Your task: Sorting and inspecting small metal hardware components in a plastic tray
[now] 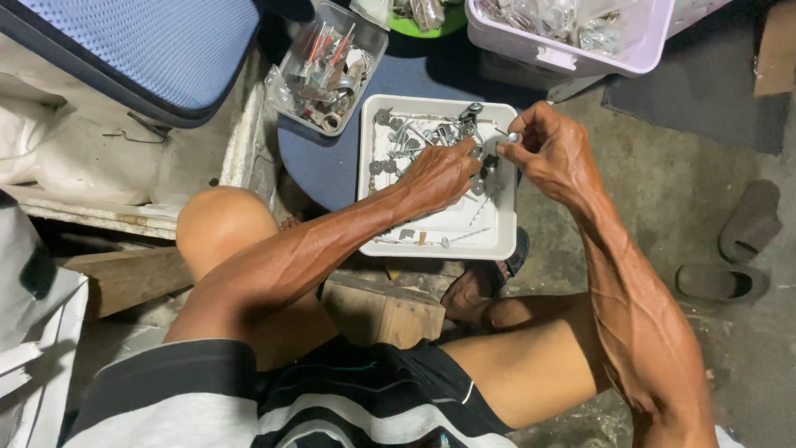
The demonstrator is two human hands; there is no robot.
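The left hand [439, 174] reaches palm-down into the square white plastic tray [497, 236], fingers curled among small grey metal screws and washers [396, 141]. At its two o'clock, the right hand [551, 149] pinches a small shiny metal piece [515, 137] over the tray's edge.

Both bare arms are reaching forward from the seated body, forearms stretched out and sinewy. The left hand [438, 176] is lying palm down with its fingers curled and dipping low. The right hand [551, 153] is hovering slightly higher, wrist bent inward, thumb and forefinger pinching together at their tips, the other fingers folded.
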